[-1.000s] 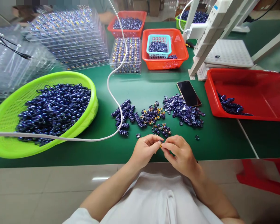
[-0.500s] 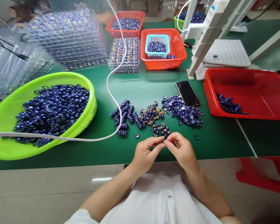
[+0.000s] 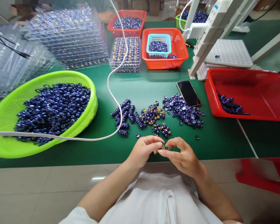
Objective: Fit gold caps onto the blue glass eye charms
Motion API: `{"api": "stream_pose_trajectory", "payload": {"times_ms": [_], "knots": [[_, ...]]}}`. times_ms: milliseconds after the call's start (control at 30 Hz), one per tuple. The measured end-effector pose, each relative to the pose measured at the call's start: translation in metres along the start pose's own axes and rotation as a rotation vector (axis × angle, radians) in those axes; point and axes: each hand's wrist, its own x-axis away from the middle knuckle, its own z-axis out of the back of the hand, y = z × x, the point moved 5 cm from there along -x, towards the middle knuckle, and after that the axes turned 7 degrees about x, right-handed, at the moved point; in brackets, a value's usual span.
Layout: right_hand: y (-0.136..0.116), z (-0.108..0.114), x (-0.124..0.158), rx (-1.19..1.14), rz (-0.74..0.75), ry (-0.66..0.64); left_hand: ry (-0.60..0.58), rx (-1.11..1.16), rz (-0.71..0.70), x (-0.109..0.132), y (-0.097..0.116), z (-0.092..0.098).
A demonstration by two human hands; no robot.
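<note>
My left hand [image 3: 146, 149] and my right hand [image 3: 180, 155] meet over the front edge of the green table [image 3: 144, 87]. Both pinch a small dark blue bead piece [image 3: 161, 144] between their fingertips; the right hand's other fingers are spread a little. Just beyond the hands lie a small cluster of beads [image 3: 162, 129], stacked dark blue rings [image 3: 124, 116], a mixed blue and yellow pile [image 3: 151, 113] and a heap of flat blue glass beads [image 3: 183, 110].
A lime green basket [image 3: 4, 115] of dark blue rings sits left, with a white cable [image 3: 112, 93] across it. A red tray [image 3: 247, 90] is right, a phone [image 3: 188, 93] by it. Orange baskets [image 3: 179, 51], clear tray stacks [image 3: 67, 37] and a white frame [image 3: 207, 34] stand behind.
The right hand's fingers have loosened and spread slightly while the pinch at the fingertips stays. Both hands remain in the same place.
</note>
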Motion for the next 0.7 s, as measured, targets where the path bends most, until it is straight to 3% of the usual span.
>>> {"api": "stream_pose_trajectory", "payload": {"times_ms": [133,400,700], "knots": [[-0.005,0.003,0.002,0.101,0.069,0.062,-0.009,0.022,0.007,-0.002,-0.001,-0.002],[0.004,0.002,0.006,-0.075,-0.219,0.234,0.014,-0.118,-0.125,0.007,0.010,-0.007],[0.005,0.001,0.003,-0.049,-0.220,0.209,-0.033,-0.217,-0.212,0.010,0.006,-0.005]]}}
